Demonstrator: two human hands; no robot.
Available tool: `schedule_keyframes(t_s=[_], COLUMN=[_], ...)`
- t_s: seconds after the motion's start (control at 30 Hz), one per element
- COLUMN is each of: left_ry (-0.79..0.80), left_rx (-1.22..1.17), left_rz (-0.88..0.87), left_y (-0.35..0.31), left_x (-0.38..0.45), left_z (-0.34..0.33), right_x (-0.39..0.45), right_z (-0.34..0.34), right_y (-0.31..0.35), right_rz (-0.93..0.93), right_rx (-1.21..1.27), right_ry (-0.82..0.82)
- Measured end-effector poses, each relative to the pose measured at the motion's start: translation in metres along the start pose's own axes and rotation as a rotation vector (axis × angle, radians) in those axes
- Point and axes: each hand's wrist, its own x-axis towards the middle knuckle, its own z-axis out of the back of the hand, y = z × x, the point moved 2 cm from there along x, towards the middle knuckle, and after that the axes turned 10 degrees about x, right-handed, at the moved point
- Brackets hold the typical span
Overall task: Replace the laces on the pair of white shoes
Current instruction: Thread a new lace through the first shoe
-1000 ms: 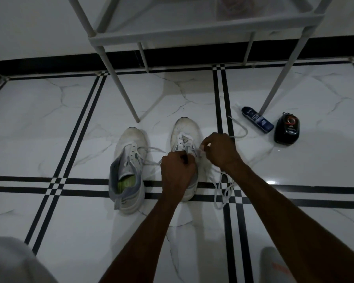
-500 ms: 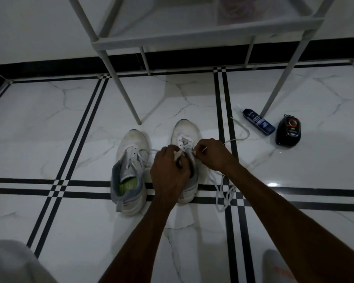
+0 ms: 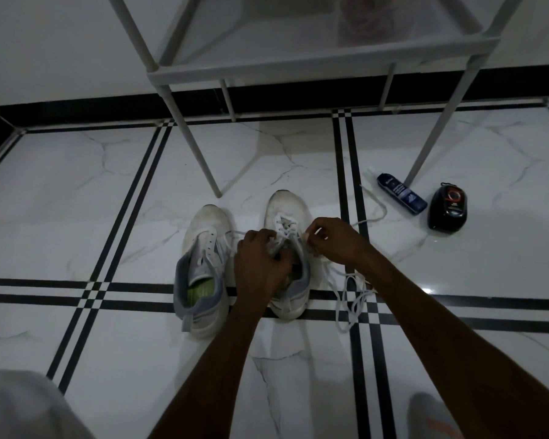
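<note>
Hands (image 3: 260, 264) (image 3: 333, 239) on shoe (image 3: 290, 280) lace (image 3: 349, 296)

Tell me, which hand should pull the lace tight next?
Probably the right hand: it already pinches the lace beside the shoe, while the left hand grips the shoe's opening.

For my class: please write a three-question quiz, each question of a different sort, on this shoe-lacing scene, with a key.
1. True or false: both hands work at the right-hand shoe.
2. Multiple choice: the blue tube lies A) inside a shoe, B) on the floor beside the black case, C) on the shelf.
3. Fill in: the right hand pinches a white ____.

Key: 1 true; 2 B; 3 lace, whose slack trails on the floor. The left hand grips that shoe's tongue area.
</note>
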Motion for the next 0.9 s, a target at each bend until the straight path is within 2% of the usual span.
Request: schedule_keyframes(t_s=[0.1,0.2,0.27,0.33,0.43,0.5,0.57,0.63,0.67,0.77,0.8,0.83,0.9], left_ry=[-0.031,0.195,0.332,0.271,-0.016,0.036,0.16,0.144,0.082,-0.153,-0.173,-0.143,0.005], left_rx=[-0.058,-0.293,-0.337,-0.367,-0.349,-0.34,-0.359,-0.345,-0.31,-0.063,-0.046,-0.066,-0.175], left_rz=[-0.075,-0.261,-0.345,-0.319,-0.17,-0.182,-0.328,-0.408,-0.386,-0.103,-0.054,-0.097,-0.341], left_y=[-0.001,-0.022,-0.044,-0.05,-0.022,-0.017,-0.032,-0.042,-0.041,-0.012,-0.002,0.0,-0.01], left_x=[0.016,0.038,0.046,0.054,0.069,0.068,0.066,0.068,0.072,0.082,0.082,0.081,0.078], left_z=[0.012,0.025,0.034,0.04,0.043,0.045,0.048,0.049,0.05,0.056,0.056,0.055,0.049], right_x=[-0.008,-0.011,-0.011,-0.012,-0.013,-0.013,-0.012,-0.01,-0.01,-0.01,-0.011,-0.01,-0.009], right_z=[0.014,0.032,0.044,0.055,0.065,0.067,0.062,0.055,0.054,0.055,0.055,0.056,0.055], right_y=[0.023,0.057,0.077,0.089,0.095,0.094,0.092,0.088,0.086,0.081,0.079,0.078,0.078], right_rz=[0.015,0.057,0.085,0.108,0.125,0.133,0.132,0.128,0.125,0.119,0.116,0.113,0.112], right_rx=[0.105,0.212,0.222,0.206,0.192,0.193,0.198,0.201,0.196,0.19,0.184,0.182,0.196], right_ry=[-0.042,-0.062,-0.053,-0.026,-0.021,-0.012,0.025,0.033,0.026,0.027,0.031,0.031,0.036])
